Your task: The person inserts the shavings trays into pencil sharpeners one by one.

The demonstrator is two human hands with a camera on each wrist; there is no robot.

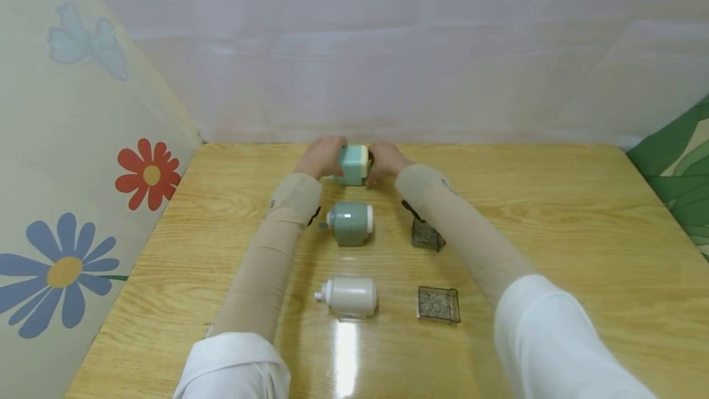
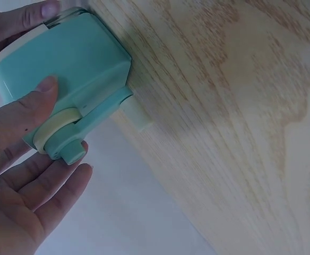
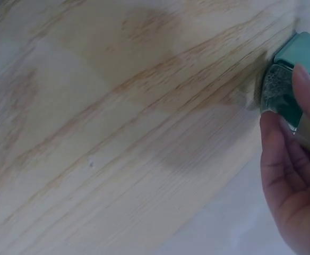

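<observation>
At the table's far edge, a mint-green crank pencil sharpener [image 1: 352, 166] is between both hands. My left hand [image 1: 323, 156] grips its crank end, thumb on the casing and fingers around the far side, by the crank [image 2: 103, 112]. With thumb and fingers, my right hand [image 1: 386, 161] pinches the see-through shavings drawer [image 3: 278, 87] at the sharpener's other end. Grey shavings show in that drawer. It is partly in the sharpener; how deep is hidden by the fingers.
Nearer on the wooden table [image 1: 554, 202] lie a darker green sharpener [image 1: 351, 224] and a white one [image 1: 352, 296]. To their right are two see-through drawers with shavings, one partly behind the right forearm [image 1: 426, 236], one in front [image 1: 438, 305]. A pale cloth [image 1: 388, 79] hangs behind.
</observation>
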